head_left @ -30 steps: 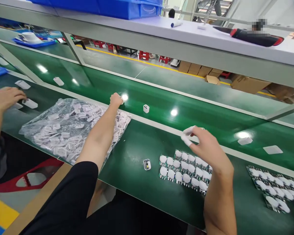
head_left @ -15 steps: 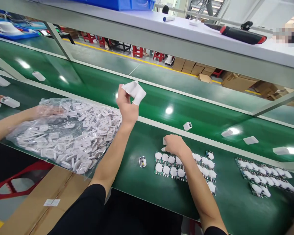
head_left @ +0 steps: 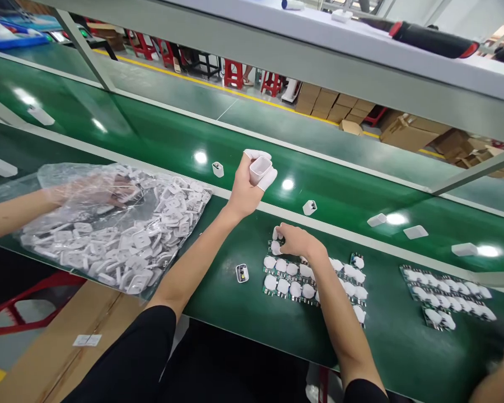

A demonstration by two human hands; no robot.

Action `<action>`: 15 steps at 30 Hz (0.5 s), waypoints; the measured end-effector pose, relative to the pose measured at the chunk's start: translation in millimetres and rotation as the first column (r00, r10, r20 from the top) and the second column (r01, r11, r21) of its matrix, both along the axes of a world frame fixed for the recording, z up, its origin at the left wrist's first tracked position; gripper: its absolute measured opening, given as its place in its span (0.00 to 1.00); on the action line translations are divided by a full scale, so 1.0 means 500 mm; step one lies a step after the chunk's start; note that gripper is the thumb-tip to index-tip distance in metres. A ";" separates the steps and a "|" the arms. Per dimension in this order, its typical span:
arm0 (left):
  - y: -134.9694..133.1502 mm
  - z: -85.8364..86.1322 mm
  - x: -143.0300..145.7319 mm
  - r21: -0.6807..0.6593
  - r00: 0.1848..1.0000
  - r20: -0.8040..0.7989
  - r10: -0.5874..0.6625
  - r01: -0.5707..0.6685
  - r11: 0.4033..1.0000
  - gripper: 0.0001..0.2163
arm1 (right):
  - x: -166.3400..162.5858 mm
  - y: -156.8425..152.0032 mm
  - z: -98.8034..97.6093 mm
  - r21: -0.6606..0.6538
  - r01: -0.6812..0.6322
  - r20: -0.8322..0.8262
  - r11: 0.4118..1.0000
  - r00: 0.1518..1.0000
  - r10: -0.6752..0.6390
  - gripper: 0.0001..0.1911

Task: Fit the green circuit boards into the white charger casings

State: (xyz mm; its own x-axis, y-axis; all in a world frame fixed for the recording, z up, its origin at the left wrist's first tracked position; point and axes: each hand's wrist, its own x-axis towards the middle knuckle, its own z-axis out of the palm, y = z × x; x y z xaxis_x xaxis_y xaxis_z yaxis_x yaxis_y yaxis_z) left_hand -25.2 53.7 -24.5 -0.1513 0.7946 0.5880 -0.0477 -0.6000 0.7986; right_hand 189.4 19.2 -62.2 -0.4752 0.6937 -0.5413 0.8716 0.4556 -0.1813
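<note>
My left hand (head_left: 248, 182) is raised over the green bench and closed on a white hollow plastic shell (head_left: 260, 168), held between finger-cotted fingertips. My right hand (head_left: 294, 242) rests on the far left corner of a panel of small circuit boards with white round parts (head_left: 315, 282), its fingertips pinched on one white piece there. A small loose module (head_left: 242, 272) lies on the bench left of that panel. A clear plastic bag full of white plastic pieces (head_left: 121, 235) lies to the left.
Another person's hand (head_left: 88, 190) reaches into the bag from the left. White shells (head_left: 309, 207) ride on the green conveyor belt (head_left: 159, 134) beyond the bench. A second panel of boards (head_left: 445, 294) lies at right. Cardboard boxes (head_left: 331, 103) stand on the floor behind.
My left hand has carried the white shell rightward and turned its open side up. My right hand has stayed on the panel's corner. The other person's hand has moved further into the bag.
</note>
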 end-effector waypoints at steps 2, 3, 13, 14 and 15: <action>-0.005 0.002 0.004 -0.012 1.000 -0.014 -0.001 0.001 1.000 0.20 | 0.006 0.011 -0.011 0.044 0.027 -0.036 0.999 0.999 -0.025 0.19; -0.006 0.002 0.005 -0.018 1.000 -0.027 0.000 -0.001 1.000 0.20 | 0.008 0.016 -0.017 0.069 0.046 -0.052 0.997 0.998 -0.042 0.19; -0.021 -0.004 -0.009 0.071 0.891 -0.372 -0.261 0.307 0.949 0.18 | 0.025 0.052 -0.045 0.078 0.126 -0.506 0.989 0.860 -0.070 0.11; -0.028 0.003 -0.008 0.074 0.873 -0.405 -0.271 0.327 0.942 0.18 | 0.032 0.053 -0.033 0.067 0.126 -0.589 0.990 0.806 -0.062 0.12; -0.036 0.011 -0.007 0.079 0.860 -0.427 -0.280 0.344 0.936 0.19 | 0.040 0.052 -0.019 0.063 0.131 -0.669 0.989 0.741 -0.056 0.14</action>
State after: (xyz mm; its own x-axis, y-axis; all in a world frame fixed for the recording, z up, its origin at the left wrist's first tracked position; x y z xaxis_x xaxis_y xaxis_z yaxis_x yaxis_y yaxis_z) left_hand -28.9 35.6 -18.9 0.3651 0.6593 0.6573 0.0542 -0.7198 0.6920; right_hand 209.2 45.1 -72.0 -0.6175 0.7856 -0.0392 0.5863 0.4264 -0.6888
